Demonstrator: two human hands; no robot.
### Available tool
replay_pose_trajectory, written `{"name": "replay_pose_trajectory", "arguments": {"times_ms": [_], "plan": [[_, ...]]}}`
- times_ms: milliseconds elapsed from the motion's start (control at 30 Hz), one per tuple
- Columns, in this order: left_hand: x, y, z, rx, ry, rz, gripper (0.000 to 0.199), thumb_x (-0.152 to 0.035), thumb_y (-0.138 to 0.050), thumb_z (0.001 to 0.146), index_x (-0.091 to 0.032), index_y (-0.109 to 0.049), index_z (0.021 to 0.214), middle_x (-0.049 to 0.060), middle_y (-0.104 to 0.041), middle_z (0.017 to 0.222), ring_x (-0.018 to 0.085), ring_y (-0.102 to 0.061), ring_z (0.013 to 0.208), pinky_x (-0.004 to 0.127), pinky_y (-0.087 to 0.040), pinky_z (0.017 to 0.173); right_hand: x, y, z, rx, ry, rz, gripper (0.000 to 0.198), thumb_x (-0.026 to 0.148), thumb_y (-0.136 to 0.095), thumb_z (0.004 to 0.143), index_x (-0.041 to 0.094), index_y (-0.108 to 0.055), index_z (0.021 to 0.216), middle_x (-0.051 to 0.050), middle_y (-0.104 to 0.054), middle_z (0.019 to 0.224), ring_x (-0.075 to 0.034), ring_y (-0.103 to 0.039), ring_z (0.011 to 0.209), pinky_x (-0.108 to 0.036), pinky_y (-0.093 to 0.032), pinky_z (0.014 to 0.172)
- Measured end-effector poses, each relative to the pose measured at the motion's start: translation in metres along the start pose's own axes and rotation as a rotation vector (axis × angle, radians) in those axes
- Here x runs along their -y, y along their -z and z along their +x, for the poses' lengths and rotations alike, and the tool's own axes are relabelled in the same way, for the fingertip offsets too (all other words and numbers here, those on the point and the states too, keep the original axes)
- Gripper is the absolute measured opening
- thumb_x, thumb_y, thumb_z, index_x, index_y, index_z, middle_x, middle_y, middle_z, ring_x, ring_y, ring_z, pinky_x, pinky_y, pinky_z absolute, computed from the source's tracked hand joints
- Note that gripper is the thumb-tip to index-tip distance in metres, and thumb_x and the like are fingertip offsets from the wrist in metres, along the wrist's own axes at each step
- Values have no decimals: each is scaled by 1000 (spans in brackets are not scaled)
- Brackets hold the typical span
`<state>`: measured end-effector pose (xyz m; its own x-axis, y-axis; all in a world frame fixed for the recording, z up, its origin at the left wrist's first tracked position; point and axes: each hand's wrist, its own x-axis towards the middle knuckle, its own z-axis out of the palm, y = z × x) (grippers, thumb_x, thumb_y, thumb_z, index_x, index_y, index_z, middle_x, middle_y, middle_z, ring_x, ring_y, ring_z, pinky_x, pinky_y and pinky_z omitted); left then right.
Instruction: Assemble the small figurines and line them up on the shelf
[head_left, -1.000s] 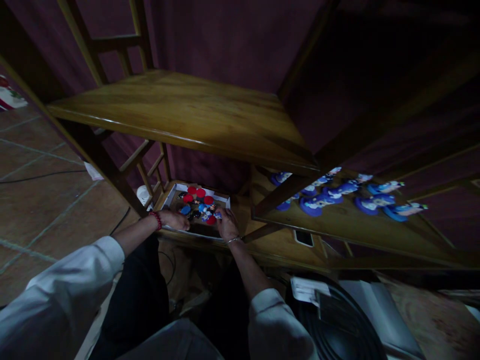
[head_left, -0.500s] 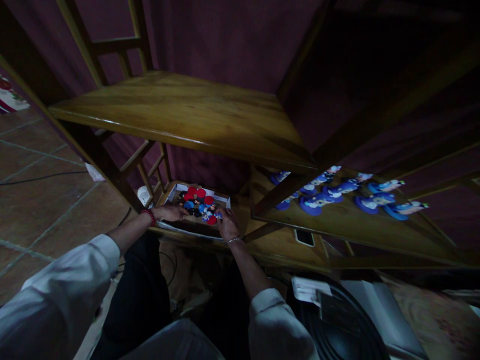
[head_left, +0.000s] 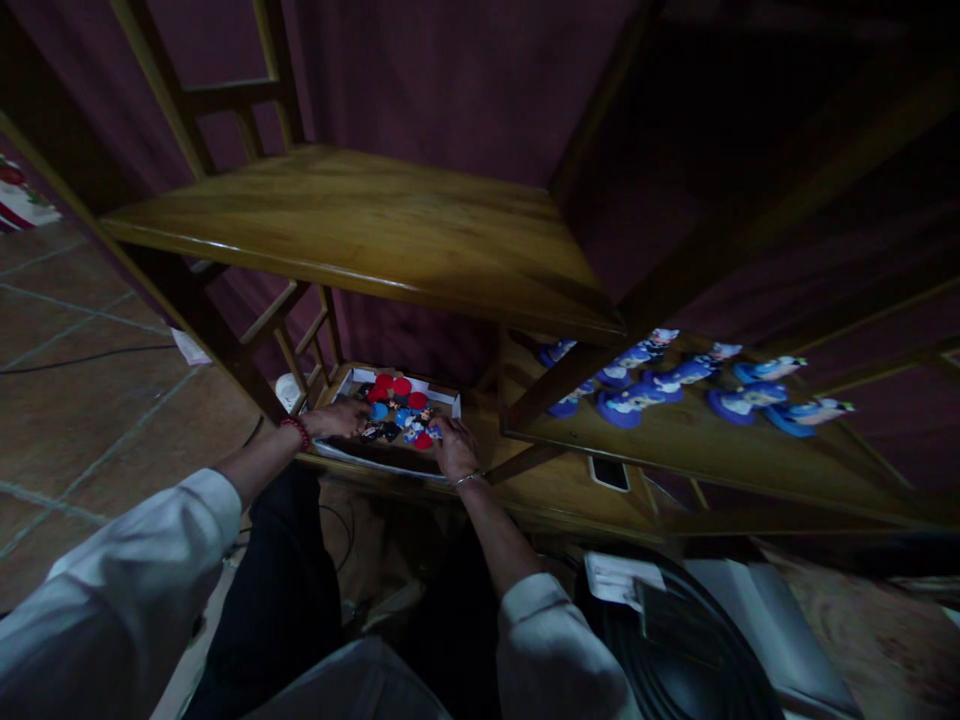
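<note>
A shallow white-sided cardboard box [head_left: 454, 403] sits on the low wooden shelf, holding a jumble of small figurines [head_left: 401, 418] with red, blue and black parts. My left hand [head_left: 341, 418], with a red bead bracelet, reaches in over the box's left side. Its fingers are bent down among dark figurines; what they pinch is too dim to make out. At the box's right end, my right hand [head_left: 455, 450], wearing a thin metal bangle, has its fingers closed on a purple and white figurine [head_left: 436, 432], mostly covered by the fingers.
Purple-based figurines [head_left: 630, 400] lie in rows on the shelf to the right. Below them is a phone [head_left: 609, 474]. A wooden shelf board [head_left: 360, 230] overhangs the box. A round black object [head_left: 682, 640] stands at lower right; a cable [head_left: 90, 352] crosses the floor.
My left hand has drawn back slightly to the left and its fingers are more bent, uncovering dark figurines. My right hand stays nearly in place at the box's right end.
</note>
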<state>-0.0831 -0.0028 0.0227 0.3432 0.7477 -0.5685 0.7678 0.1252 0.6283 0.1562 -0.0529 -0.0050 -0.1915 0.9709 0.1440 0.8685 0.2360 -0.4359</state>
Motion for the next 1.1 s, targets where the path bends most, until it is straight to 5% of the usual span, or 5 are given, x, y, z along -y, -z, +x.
{"name": "replay_pose_trajectory", "arguments": {"times_ms": [367, 700, 867, 1100], "plan": [[-24, -30, 7, -36, 77, -92, 51, -15, -37, 80, -17, -26, 130, 7, -64, 83, 13, -62, 70, 21, -47, 60, -1, 0, -2, -17, 1, 0, 30, 5, -51, 69, 23, -56, 92, -3, -60, 95, -17, -49, 91, -28, -36, 86], [-33, -41, -8, -57, -9, 259, 49, -25, -44, 76, -21, -43, 125, 5, -63, 103, 18, -58, 90, 25, -42, 76, -1, -1, -3, -19, -19, -15, 29, 7, -53, 70, 23, -56, 94, -3, -60, 96, -16, -50, 92, -28, -36, 85], [-37, -46, -13, -47, -19, 305, 47, -27, -44, 77, -17, -48, 122, 9, -52, 122, 20, -52, 104, 26, -39, 85, 1, 0, -2, -16, -13, -18, 24, 11, -54, 72, 24, -56, 93, -2, -61, 96, -16, -51, 91, -27, -37, 83], [-49, -60, -15, -21, -98, 307, 37, -27, -44, 79, -19, -54, 114, 5, -56, 118, 17, -51, 107, 24, -37, 89, 2, 1, -2, -22, -30, -27, 24, 13, -52, 75, 24, -56, 96, -3, -61, 94, -17, -51, 91, -27, -37, 83]]}}
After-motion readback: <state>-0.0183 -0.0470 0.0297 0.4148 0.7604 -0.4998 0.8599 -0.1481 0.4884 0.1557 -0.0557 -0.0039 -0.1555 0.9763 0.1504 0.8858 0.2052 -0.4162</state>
